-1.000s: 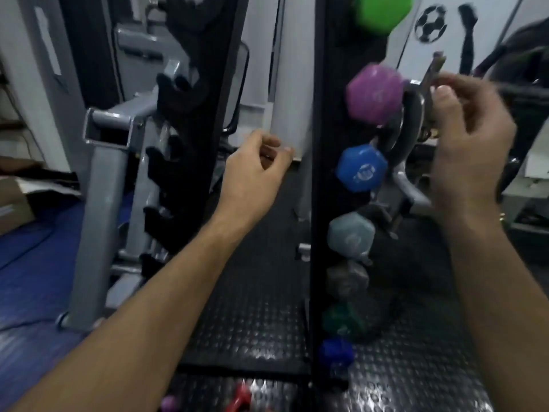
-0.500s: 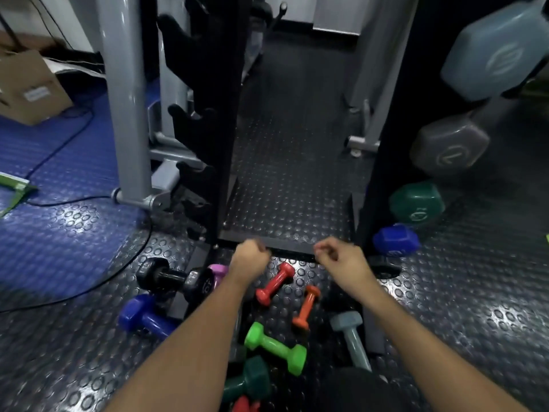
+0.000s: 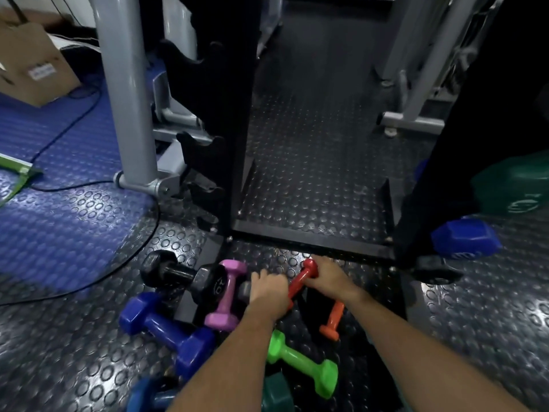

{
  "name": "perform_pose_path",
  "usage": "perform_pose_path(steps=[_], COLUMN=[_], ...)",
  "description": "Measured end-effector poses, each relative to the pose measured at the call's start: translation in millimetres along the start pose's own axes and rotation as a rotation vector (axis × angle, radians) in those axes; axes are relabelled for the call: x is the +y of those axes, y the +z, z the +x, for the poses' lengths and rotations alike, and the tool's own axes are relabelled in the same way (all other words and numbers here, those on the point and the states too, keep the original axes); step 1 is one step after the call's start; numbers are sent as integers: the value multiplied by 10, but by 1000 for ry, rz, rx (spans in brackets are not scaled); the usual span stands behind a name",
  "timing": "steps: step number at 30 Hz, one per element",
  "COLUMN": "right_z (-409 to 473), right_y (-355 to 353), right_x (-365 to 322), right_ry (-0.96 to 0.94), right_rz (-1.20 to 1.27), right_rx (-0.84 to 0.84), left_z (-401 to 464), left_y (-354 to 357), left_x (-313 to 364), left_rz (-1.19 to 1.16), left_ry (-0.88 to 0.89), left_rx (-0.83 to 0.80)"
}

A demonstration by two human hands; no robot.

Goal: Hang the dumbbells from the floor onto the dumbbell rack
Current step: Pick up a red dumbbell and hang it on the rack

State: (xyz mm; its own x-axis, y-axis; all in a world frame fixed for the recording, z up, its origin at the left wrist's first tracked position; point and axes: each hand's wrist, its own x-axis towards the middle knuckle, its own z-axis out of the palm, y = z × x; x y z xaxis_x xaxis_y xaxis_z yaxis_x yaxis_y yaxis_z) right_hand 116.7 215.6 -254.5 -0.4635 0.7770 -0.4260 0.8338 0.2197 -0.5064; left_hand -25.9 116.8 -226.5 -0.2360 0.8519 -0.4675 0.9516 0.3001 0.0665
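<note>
Both your hands grasp the small glossy red dumbbell (image 3: pixel 303 278) (right hand (image 3: pixel 328 276) at its head, left hand (image 3: pixel 269 292) lower).

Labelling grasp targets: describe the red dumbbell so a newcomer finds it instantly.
Start at the black rack base bar across the studded floor. Just in front of it lies the red dumbbell, slanted, its far head nearly at the bar, with the right hand on it. It is the thinnest one, between the pink dumbbell and the orange dumbbell.
</note>
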Motion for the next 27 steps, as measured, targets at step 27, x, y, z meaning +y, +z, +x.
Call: perform_pose_path(steps=[27], right_z=[-1455], right_y=[-1679], right_x=[-537], right_ry=[-46], right_rz=[530], right_rx=[775], left_z=[-404], left_y=[-1499], left_x=[-3], left_rz=[-1463], left_ry=[298], left_rx=[36])
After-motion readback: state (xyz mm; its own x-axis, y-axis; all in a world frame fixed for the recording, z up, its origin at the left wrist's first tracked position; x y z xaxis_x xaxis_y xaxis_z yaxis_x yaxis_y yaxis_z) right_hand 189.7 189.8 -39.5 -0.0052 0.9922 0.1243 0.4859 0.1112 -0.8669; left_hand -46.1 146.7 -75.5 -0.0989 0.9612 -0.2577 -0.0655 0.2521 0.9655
